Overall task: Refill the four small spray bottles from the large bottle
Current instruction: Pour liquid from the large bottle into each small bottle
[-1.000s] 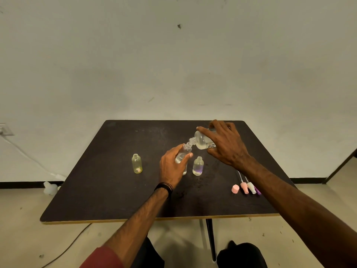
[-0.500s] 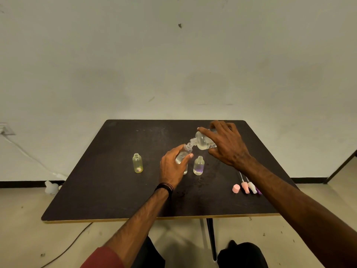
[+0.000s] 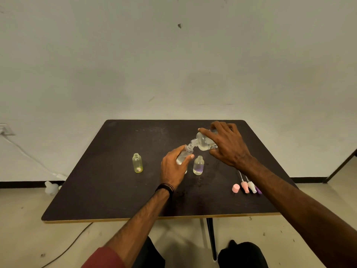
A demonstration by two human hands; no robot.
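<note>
Not much has changed in the last sec: the right hand [image 3: 229, 146] still grips the big clear bottle [image 3: 204, 141], tipped w/ its neck at the mouth of a small clear spray bottle [image 3: 184, 154]. The left hand [image 3: 173, 167] stays wrapped round that one, tilted above the dark surface [image 3: 100, 190]. So the pour's prob still going. The yellow bottle [image 3: 137, 163] & purple-bottomed one [image 3: 198, 165] stand open nearby. The 4th I can't see. Spray tops [image 3: 249, 186] lie to the right.

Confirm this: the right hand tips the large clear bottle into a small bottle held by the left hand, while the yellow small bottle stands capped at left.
Wrong in one respect: the head view shows the yellow small bottle standing uncapped, its neck open. The rest holds.
</note>
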